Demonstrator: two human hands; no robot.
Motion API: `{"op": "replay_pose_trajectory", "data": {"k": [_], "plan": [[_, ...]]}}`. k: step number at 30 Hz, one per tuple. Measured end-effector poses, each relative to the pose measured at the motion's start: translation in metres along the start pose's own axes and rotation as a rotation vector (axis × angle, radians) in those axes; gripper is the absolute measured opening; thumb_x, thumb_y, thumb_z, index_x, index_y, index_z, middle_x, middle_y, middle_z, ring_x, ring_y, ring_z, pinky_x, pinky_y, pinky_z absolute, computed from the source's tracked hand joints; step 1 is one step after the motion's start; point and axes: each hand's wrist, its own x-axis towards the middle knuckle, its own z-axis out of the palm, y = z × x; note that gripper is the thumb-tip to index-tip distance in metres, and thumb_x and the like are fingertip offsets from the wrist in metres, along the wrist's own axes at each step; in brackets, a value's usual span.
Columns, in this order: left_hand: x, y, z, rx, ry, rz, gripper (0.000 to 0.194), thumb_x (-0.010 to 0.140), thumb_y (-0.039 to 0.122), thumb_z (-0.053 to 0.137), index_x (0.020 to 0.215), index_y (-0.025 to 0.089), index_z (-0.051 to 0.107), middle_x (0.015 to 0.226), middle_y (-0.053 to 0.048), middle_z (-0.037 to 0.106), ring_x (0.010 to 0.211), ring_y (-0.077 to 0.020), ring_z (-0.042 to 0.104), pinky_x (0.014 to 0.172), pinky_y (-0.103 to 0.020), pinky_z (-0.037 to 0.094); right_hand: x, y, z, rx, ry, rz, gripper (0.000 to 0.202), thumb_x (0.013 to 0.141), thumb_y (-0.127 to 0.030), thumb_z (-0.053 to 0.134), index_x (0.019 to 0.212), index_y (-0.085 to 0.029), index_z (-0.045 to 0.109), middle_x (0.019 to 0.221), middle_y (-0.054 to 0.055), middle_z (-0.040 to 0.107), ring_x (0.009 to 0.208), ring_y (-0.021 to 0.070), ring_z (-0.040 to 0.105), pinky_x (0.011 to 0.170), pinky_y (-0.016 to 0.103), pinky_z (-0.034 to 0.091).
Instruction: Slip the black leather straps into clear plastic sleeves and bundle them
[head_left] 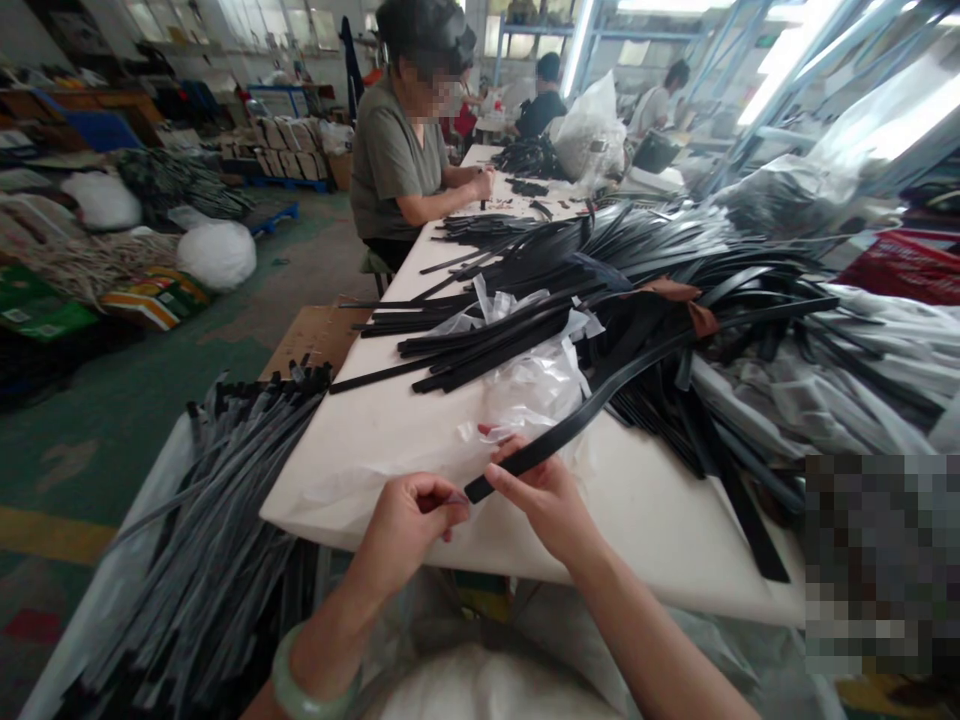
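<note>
A long black strip (570, 422) runs from the pile on the table down to the front, its end between my two hands. My right hand (536, 490) is closed on the strip near that end, thumb on top. Just left of the strip's tip, my left hand (420, 515) is pinched, with a small thin piece at its fingertips that I cannot make out. Crumpled clear plastic (536, 385) lies on the table behind my hands. More black strips (487, 345) lie in a bundle beyond it.
The pale table (337, 465) stretches away from me. A large heap of black strips (660, 250) covers its right side. Grey strips (225, 510) hang in a pile at the left. A person (405, 150) works at the table's left edge; others sit farther back.
</note>
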Motion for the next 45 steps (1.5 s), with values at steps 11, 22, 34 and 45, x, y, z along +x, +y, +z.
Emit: {"op": "replay_pose_trajectory", "data": {"k": [11, 22, 34, 45], "plan": [[-0.003, 0.004, -0.001, 0.039, 0.011, 0.014, 0.01, 0.059, 0.021, 0.07, 0.065, 0.013, 0.069, 0.055, 0.001, 0.062, 0.049, -0.011, 0.05, 0.05, -0.022, 0.038, 0.0, 0.001, 0.007, -0.123, -0.003, -0.037, 0.018, 0.081, -0.029, 0.071, 0.071, -0.021, 0.058, 0.099, 0.007, 0.065, 0.12, 0.0284, 0.053, 0.1, 0.041, 0.037], [-0.008, 0.01, 0.0, 0.202, -0.207, 0.078, 0.01, 0.073, 0.018, 0.06, 0.068, 0.015, 0.067, 0.063, 0.0, 0.065, 0.062, -0.0141, 0.056, 0.06, -0.024, 0.041, -0.006, 0.004, 0.007, -0.136, 0.072, 0.054, 0.024, 0.085, -0.044, 0.065, 0.08, -0.021, 0.068, 0.09, 0.006, 0.065, 0.104, 0.0267, 0.059, 0.093, 0.04, 0.042], [-0.006, 0.02, 0.006, -0.011, -0.31, -0.048, 0.022, 0.07, 0.013, 0.062, 0.092, 0.014, 0.059, 0.062, 0.0, 0.067, 0.056, -0.0144, 0.062, 0.057, -0.026, 0.048, -0.014, 0.007, 0.014, 0.307, 0.14, 0.227, 0.039, 0.082, -0.055, 0.065, 0.108, -0.027, 0.074, 0.122, 0.006, 0.066, 0.108, 0.0271, 0.061, 0.096, 0.044, 0.049], [0.014, 0.015, 0.001, 0.09, -0.266, 0.039, 0.037, 0.069, 0.013, 0.063, 0.104, 0.016, 0.051, 0.066, 0.001, 0.068, 0.06, -0.0175, 0.065, 0.061, -0.028, 0.049, -0.014, 0.019, 0.025, 0.264, 0.034, 0.292, 0.046, 0.084, -0.056, 0.063, 0.115, -0.023, 0.071, 0.115, 0.007, 0.07, 0.106, 0.0266, 0.063, 0.095, 0.041, 0.049]]}}
